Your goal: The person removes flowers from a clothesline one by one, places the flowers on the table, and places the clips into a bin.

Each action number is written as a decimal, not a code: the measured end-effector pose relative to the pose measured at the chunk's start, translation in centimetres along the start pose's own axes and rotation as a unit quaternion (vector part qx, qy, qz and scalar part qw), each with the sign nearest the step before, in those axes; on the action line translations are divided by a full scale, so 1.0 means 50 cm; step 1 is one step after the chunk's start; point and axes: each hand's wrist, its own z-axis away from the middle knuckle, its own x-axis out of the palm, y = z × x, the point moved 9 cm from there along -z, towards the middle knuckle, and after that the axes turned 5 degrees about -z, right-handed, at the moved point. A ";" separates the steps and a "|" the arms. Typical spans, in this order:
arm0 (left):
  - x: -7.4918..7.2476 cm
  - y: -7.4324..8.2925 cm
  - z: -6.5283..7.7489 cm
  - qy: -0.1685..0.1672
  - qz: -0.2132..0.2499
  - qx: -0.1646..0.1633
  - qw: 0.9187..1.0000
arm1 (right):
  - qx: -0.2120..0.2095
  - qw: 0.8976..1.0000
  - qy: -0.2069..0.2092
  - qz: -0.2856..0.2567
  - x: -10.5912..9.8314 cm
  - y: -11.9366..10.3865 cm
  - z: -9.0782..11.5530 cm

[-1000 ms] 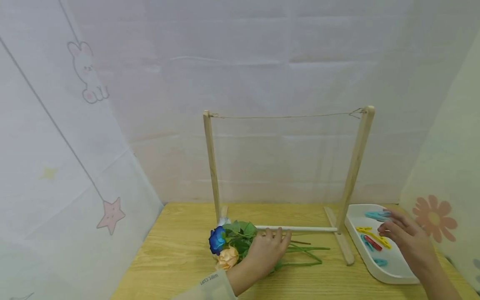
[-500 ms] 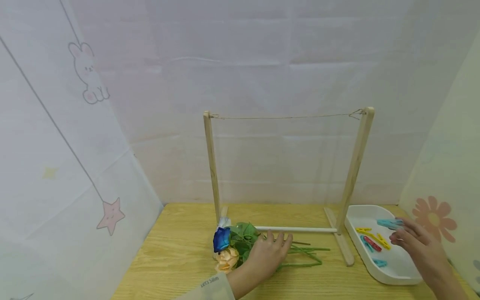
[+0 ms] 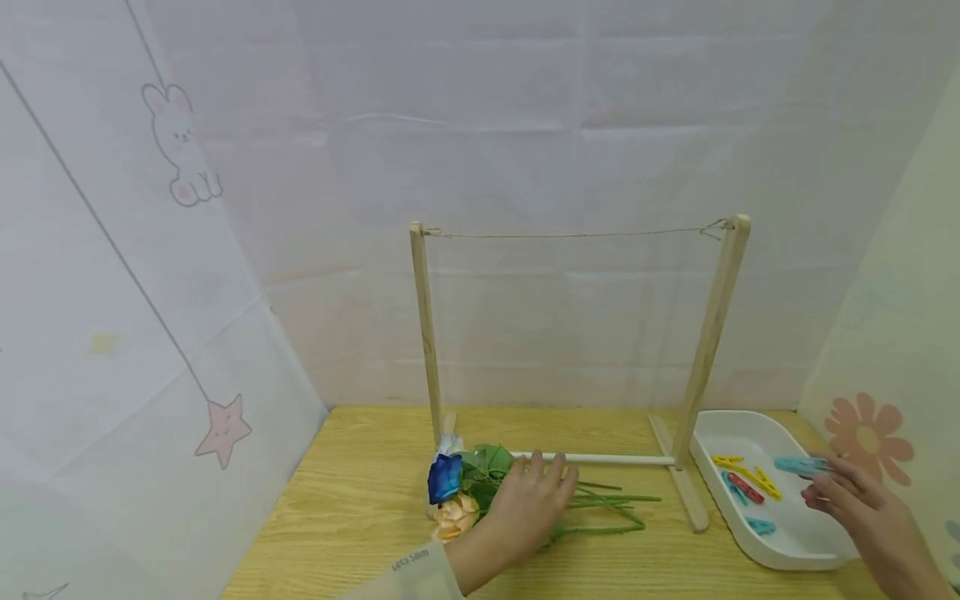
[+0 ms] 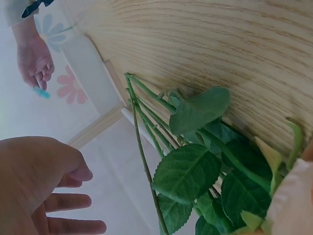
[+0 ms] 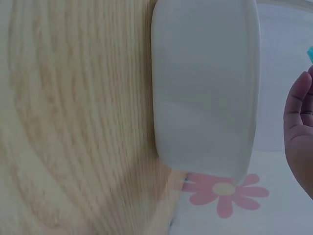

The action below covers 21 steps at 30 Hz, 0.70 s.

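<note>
My right hand (image 3: 862, 510) pinches a light-blue clothespin (image 3: 798, 465) above the white tray (image 3: 810, 540). The same clothespin (image 5: 310, 55) shows only partly at the right edge of the right wrist view. With fingers spread and relaxed, my left hand (image 3: 531, 500) hovers over a bunch of artificial roses on the table. A blue rose (image 3: 445, 478), a peach rose (image 3: 456, 517) and a whitish bloom (image 3: 451, 444) point left, their green stems (image 3: 618, 499) right. In the left wrist view, the left hand (image 4: 41, 183) appears apart from the leaves (image 4: 188, 171).
A wooden frame (image 3: 711, 346) stands behind the flowers, with a thin string (image 3: 577, 236) between its posts and a white bar (image 3: 607, 458) low down. Several clothespins lie in the tray, including a red one (image 3: 746, 487) and a yellow one (image 3: 767, 482). Printed curtains surround the table.
My right hand has moved right and slightly down over the tray with the clothespin. The blue rose has shifted slightly right; my left hand stays over the bunch.
</note>
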 end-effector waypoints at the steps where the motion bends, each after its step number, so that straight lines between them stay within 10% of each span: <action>1: -0.001 -0.004 0.001 0.001 0.003 -0.001 1.000 | 0.004 1.000 0.007 0.005 -0.005 0.002 0.002; 10: -0.013 -0.046 0.023 0.064 0.045 -0.034 0.996 | 0.066 0.992 0.067 0.089 -0.051 0.014 0.017; 21: -0.009 -0.090 0.052 0.080 0.060 -0.057 0.993 | 0.055 0.995 0.072 0.038 -0.077 0.013 0.026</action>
